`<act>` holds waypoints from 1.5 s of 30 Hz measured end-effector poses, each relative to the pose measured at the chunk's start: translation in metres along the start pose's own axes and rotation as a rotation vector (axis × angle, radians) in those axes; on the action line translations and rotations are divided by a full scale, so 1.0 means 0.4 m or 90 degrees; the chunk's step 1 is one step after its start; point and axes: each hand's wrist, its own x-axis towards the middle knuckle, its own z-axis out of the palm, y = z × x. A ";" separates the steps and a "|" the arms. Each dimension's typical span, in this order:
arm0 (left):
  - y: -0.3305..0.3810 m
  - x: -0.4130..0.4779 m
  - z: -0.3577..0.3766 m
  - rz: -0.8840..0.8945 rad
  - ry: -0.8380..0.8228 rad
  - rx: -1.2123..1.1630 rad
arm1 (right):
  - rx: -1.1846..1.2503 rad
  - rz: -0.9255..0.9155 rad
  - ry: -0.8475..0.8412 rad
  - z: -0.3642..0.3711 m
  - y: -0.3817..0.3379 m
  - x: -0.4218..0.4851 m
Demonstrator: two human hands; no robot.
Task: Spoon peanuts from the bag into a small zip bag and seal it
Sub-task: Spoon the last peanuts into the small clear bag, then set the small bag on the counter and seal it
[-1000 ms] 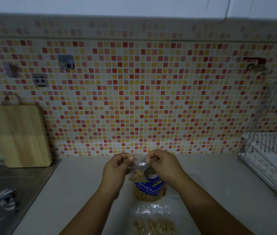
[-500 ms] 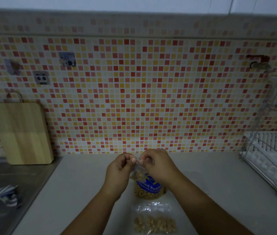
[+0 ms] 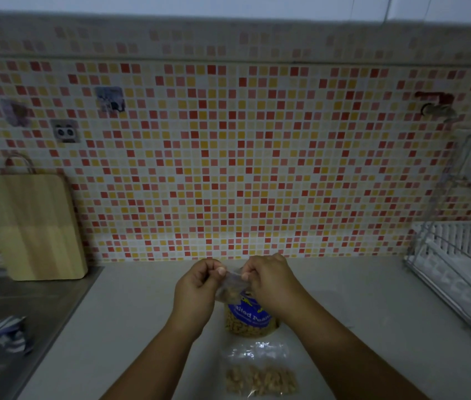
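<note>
My left hand (image 3: 196, 290) and my right hand (image 3: 271, 281) both pinch the top edge of a small clear zip bag (image 3: 230, 288) held above the counter, with a few peanuts visible in its lower part. Just below and behind it stands the peanut bag (image 3: 250, 320), clear with a blue "Salted Peanuts" label, partly hidden by my right hand. A second small clear zip bag (image 3: 260, 370) holding peanuts lies flat on the counter near the front edge. No spoon is visible.
The grey counter (image 3: 130, 327) runs to a mosaic-tiled wall. A wooden cutting board (image 3: 35, 226) leans at the left above a steel sink (image 3: 12, 307) with a striped cloth (image 3: 0, 334). A wire dish rack (image 3: 465, 269) stands at the right.
My hands have drawn closer together along the top edge of the small zip bag; the gap between my fingertips is narrower than before.
</note>
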 end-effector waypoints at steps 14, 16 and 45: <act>-0.177 -0.109 -0.117 -0.322 -0.133 0.012 | 0.077 0.118 -0.219 0.212 0.016 -0.080; -0.232 -0.131 -0.136 -0.373 -0.100 0.013 | 0.101 0.146 -0.212 0.281 0.025 -0.087; -0.383 -0.082 -0.130 -0.330 0.041 0.478 | -0.242 -0.011 -0.106 0.443 0.148 -0.046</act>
